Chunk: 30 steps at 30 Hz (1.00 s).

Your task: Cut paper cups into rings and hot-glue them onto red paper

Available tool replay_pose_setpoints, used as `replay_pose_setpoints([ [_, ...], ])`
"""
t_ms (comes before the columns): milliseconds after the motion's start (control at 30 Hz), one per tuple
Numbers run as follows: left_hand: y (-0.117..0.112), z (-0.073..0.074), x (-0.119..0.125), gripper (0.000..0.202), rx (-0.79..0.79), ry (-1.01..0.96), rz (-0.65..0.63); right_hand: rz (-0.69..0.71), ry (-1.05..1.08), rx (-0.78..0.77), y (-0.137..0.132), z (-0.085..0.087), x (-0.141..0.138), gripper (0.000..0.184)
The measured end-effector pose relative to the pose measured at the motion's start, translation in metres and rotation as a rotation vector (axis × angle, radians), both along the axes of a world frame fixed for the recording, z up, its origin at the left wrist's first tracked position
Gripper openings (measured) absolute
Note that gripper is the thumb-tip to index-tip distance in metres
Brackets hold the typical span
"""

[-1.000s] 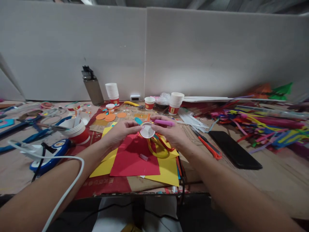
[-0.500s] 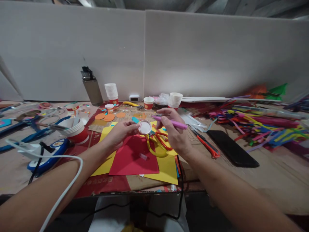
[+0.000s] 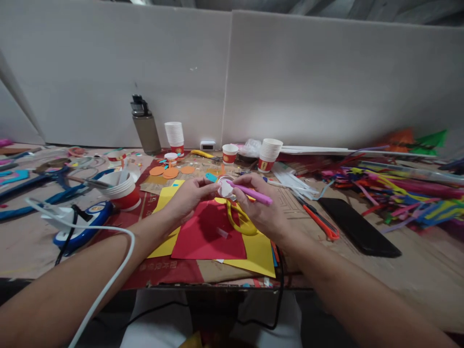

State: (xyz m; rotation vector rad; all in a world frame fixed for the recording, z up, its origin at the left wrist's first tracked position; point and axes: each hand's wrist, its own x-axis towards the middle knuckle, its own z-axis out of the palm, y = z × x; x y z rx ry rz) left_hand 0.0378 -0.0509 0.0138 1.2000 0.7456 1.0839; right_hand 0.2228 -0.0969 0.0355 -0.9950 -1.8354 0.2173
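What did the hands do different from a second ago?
The right hand let go of the small white cup, lifted away, then swung the pink pen round so its tip is now at the cup. The left hand kept hold of the cup. Scissors and red paper stayed put.

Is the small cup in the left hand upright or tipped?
Tipped: the left hand holds the small cup on its side, a round white end facing the camera.
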Motion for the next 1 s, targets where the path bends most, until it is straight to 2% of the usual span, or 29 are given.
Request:
replay_pose_setpoints([
  [167,0.0013,-0.0021,-0.0006,0.024,-0.026,-0.014,0.031,-0.004,-0.018,0.008,-0.0027,0.0019,-0.0021,0.009],
  [333,0.0004,-0.001,0.0005,0.024,0.045,0.01,0.008,-0.026,-0.024,0.018,-0.0032,0.0032,-0.0022,0.01],
  [533,-0.0013,0.0006,0.0009,0.022,0.057,0.021,0.021,0.025,-0.021,0.028,0.0012,-0.0011,0.001,0.012],
  [1000,-0.0021,0.001,0.0015,0.024,0.057,0.038,-0.001,0.029,-0.028,0.025,0.0,0.0004,-0.0005,0.008],
])
